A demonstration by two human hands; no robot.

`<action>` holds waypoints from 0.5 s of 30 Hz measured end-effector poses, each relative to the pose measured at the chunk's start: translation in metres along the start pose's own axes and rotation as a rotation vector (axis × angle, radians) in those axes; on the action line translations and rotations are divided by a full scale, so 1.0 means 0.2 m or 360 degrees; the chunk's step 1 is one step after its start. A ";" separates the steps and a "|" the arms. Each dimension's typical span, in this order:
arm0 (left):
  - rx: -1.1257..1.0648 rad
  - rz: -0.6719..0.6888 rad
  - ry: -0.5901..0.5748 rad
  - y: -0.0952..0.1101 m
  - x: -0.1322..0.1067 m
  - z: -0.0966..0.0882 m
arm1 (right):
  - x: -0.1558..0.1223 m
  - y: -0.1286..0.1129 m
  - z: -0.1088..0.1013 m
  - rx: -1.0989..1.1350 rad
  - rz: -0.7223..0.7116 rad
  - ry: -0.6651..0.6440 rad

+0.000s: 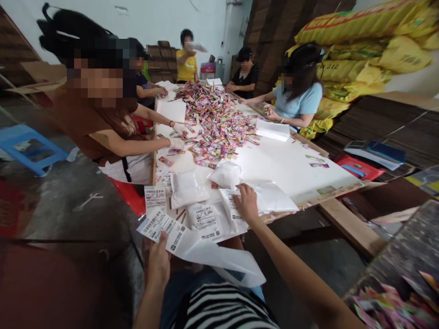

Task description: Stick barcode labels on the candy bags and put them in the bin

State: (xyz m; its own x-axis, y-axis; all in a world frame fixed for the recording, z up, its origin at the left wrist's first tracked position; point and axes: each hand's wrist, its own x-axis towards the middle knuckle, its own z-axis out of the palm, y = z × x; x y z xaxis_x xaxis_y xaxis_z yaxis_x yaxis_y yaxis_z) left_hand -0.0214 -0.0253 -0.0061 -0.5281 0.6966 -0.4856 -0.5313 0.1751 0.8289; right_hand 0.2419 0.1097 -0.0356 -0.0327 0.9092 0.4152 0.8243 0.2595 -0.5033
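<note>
My left hand [158, 261] is closed on a white plastic mailer bag [206, 249] with a barcode label [161, 227], held over my lap below the table's near edge. My right hand [246, 203] reaches forward and presses its fingers on a labelled white bag [233, 211] lying at the near edge of the white table [288, 164]. More white bags [188, 188] and loose barcode labels [155, 198] lie around it. A long heap of small colourful packets [216, 123] covers the table's middle and far part.
Several other people sit along both sides and the far end; one on the left has both hands in the packets. A blue stool [30, 148] stands left, yellow sacks [363, 50] are stacked right, and a red tray [358, 167] lies beside the table. Colourful packets [394, 306] sit at lower right.
</note>
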 end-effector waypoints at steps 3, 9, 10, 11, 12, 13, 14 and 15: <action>0.0063 -0.0031 -0.0018 -0.01 0.00 -0.01 | -0.09 -0.02 0.05 -0.0055 -0.0270 -0.0188; 0.0224 -0.0044 -0.0196 -0.02 -0.01 0.01 | -0.13 -0.07 0.08 -0.0371 -0.0310 -0.0275; 0.0218 -0.0052 -0.0201 -0.02 -0.01 0.01 | -0.14 -0.07 0.08 -0.0404 -0.0304 -0.0289; 0.0211 -0.0065 -0.0203 -0.02 -0.02 0.01 | -0.15 -0.07 0.09 -0.0430 -0.0295 -0.0293; 0.0204 -0.0069 -0.0202 -0.02 -0.02 0.00 | -0.16 -0.06 0.09 -0.0449 -0.0288 -0.0294; 0.0201 -0.0053 -0.0203 -0.02 -0.03 -0.01 | -0.17 -0.06 0.09 -0.0460 -0.0277 -0.0289; 0.0207 -0.0022 -0.0218 -0.03 -0.04 -0.03 | -0.18 -0.07 0.08 -0.0457 -0.0260 -0.0280; 0.0226 0.0025 -0.0239 -0.03 -0.05 -0.04 | -0.20 -0.08 0.07 -0.0433 -0.0230 -0.0264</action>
State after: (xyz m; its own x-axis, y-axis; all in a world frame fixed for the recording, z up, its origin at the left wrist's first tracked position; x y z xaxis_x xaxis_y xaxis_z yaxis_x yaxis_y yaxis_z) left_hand -0.0189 -0.0388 -0.0081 -0.4253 0.7940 -0.4344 -0.4196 0.2523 0.8719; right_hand 0.2219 0.0738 -0.0541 -0.2333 0.9158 0.3271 0.9242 0.3134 -0.2183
